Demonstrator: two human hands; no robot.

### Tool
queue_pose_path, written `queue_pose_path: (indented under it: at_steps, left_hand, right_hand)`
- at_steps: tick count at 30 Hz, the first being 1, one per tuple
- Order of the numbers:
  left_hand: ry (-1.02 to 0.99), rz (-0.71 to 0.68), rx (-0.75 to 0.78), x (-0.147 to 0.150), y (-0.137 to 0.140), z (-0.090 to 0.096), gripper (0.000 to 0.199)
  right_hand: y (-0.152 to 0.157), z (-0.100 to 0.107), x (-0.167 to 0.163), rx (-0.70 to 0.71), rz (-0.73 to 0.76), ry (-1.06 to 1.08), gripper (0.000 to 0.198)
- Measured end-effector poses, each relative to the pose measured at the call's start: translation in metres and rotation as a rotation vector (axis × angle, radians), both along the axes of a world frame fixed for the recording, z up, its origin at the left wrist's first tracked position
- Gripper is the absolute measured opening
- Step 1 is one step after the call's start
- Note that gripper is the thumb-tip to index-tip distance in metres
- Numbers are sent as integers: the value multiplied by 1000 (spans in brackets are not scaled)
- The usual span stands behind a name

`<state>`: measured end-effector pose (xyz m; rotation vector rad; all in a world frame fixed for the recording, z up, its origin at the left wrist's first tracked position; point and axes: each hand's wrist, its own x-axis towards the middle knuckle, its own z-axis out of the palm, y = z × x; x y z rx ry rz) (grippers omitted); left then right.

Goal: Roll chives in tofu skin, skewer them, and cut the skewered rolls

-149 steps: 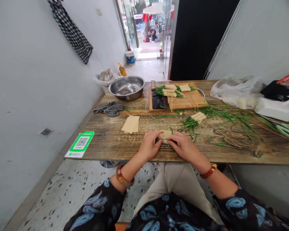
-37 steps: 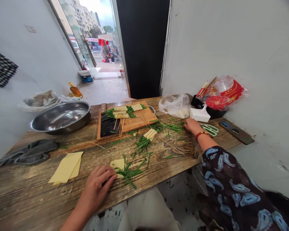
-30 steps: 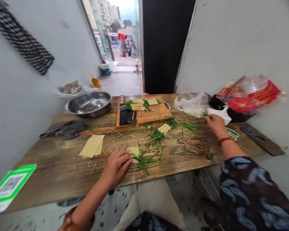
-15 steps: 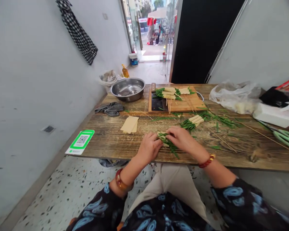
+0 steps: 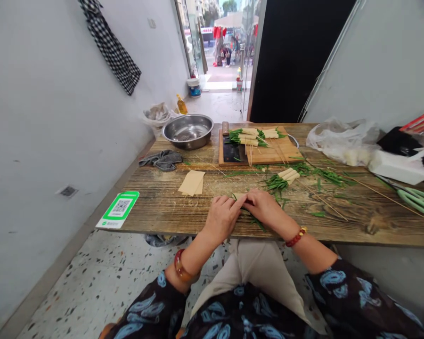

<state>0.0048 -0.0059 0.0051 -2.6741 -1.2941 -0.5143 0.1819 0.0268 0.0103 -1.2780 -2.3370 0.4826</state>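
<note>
My left hand [image 5: 223, 214] and my right hand [image 5: 263, 205] meet near the front edge of the table, fingers closed around a tofu-skin roll [image 5: 238, 195] with green chives [image 5: 257, 223] sticking out below. The fingers cover most of the roll. Just beyond my right hand lies a bundle of finished chive rolls [image 5: 289, 175]. To the left of my hands are a few flat tofu-skin sheets [image 5: 192, 182], slightly fanned. More rolls [image 5: 248, 137], some on skewers, are piled on the cutting board [image 5: 282, 154] behind.
A steel basin [image 5: 188, 132] and a grey cloth [image 5: 161, 160] are at the table's left. Loose skewers [image 5: 325, 203] and chive scraps [image 5: 327, 176] are strewn right of centre. Green-handled scissors [image 5: 417, 199], a plastic bag [image 5: 343, 141] and a white box [image 5: 395, 166] occupy the right side.
My fingers have drawn together over the tofu skin. Chives that showed between my hands are now mostly wrapped or covered. The view has shifted slightly.
</note>
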Motion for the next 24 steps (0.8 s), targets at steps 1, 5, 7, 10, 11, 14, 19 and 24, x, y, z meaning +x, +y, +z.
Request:
queue_pose_path:
  at_steps: [1, 5, 7, 10, 11, 14, 19, 24]
  left_hand:
    - [-4, 11, 3, 0, 0, 0, 46]
    - [-12, 52, 16, 0, 0, -1, 38]
    - [-3, 53, 17, 0, 0, 0, 32]
    - [5, 47, 18, 0, 0, 3, 27]
    - [6, 45, 19, 1, 0, 3, 26]
    - [0, 34, 20, 1, 0, 5, 20]
    - [-86, 30, 26, 0, 1, 6, 17]
    - [-81, -60, -28, 0, 4, 5, 18]
  right_hand:
    - [0, 3, 0, -27, 63, 20, 18]
    - [-4, 9, 5, -108, 198, 181, 21]
    - [-8, 4, 6, -125, 89, 270, 19]
    - [-15, -6, 6, -171, -110, 411, 18]
    - [-16, -9, 5, -186, -148, 445, 22]
    - [-17, -12, 6, -207, -165, 490, 30]
    - [-19, -5, 16, -123, -201, 549, 27]
    - [-34, 3, 18, 161, -16, 241, 26]
